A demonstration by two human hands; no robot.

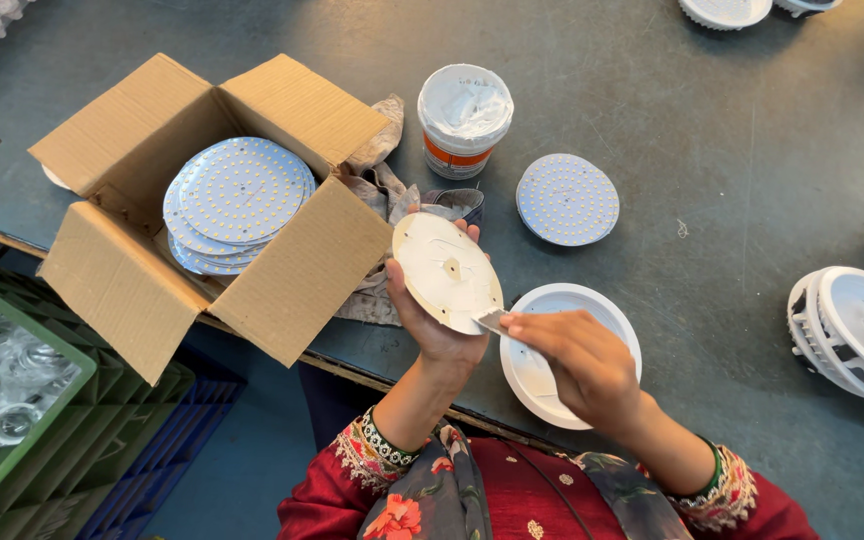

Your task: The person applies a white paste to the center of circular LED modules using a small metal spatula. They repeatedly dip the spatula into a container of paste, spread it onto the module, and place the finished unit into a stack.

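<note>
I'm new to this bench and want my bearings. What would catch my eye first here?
At centre, the left hand holds a round plate tilted up, while the right hand presses a small spatula against its edge, above a white round housing. To the left, an open cardboard box holds a stack of LED discs. Behind stands an open tub of white paste.

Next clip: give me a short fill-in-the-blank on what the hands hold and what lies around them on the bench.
1. The left hand holds a round disc tilted on ____.
2. The right hand presses a small ____ against the lower rim of that disc.
3. A stack of LED discs lies inside an open ____ box.
4. The open white tub stands ____ on the table.

Missing words: edge; spatula; cardboard; upright
</note>
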